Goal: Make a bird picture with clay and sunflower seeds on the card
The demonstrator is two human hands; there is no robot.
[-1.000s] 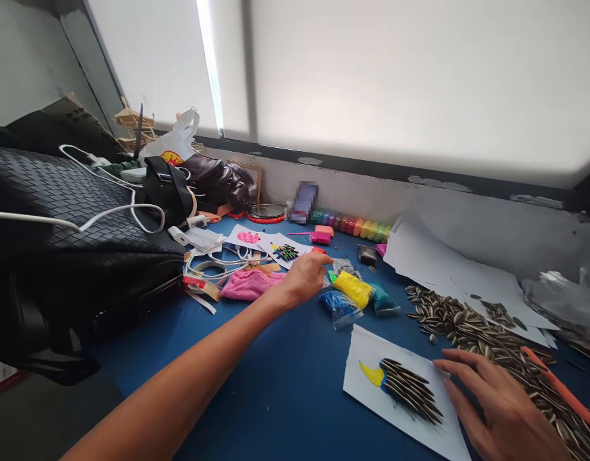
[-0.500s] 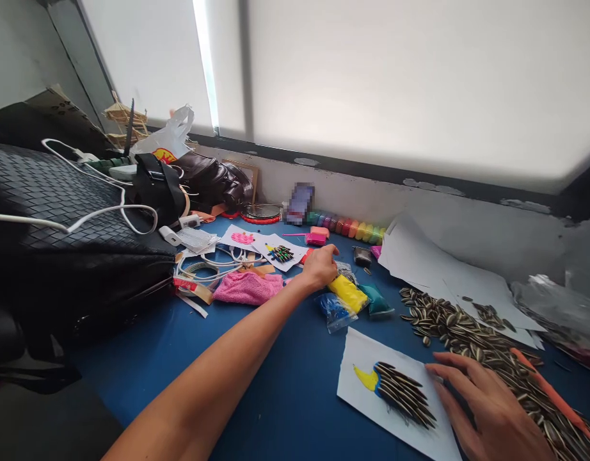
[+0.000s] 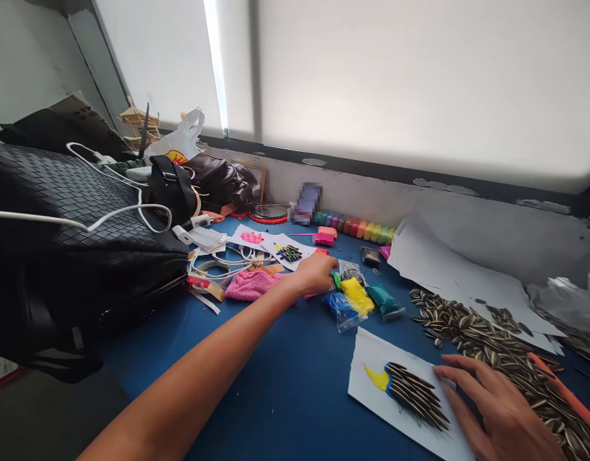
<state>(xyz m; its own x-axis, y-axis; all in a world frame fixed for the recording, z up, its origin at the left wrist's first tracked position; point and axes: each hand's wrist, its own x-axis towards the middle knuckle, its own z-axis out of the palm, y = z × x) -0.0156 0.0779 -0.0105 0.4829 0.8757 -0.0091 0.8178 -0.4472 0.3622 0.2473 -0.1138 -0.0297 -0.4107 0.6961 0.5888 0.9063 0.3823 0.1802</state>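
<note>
My left hand (image 3: 317, 272) reaches over the blue table, beside several bags of coloured clay. Its visible fingers are curled; their tips and anything in them are hidden. Closest to it are a green clay packet (image 3: 336, 280), a yellow clay packet (image 3: 356, 295) and a blue clay packet (image 3: 342, 308). My right hand (image 3: 503, 400) is open, its fingers apart on the right edge of a white card (image 3: 366, 346). On this card, striped sunflower seeds (image 3: 417, 392) form a spiny body behind a yellow clay head (image 3: 375, 378) with a blue border.
Loose sunflower seeds (image 3: 461, 326) lie right of the card, with an orange strip (image 3: 564, 387) across them. White sheets (image 3: 434, 256) lean at the back. Two finished-looking cards, a pink cloth (image 3: 251, 285) and cables lie left; a black woven bag (image 3: 84, 218) stands beyond.
My left hand has drawn slightly left, away from the yellow packet, uncovering the green one. The view has shifted a little left. My right hand stays on the card.
</note>
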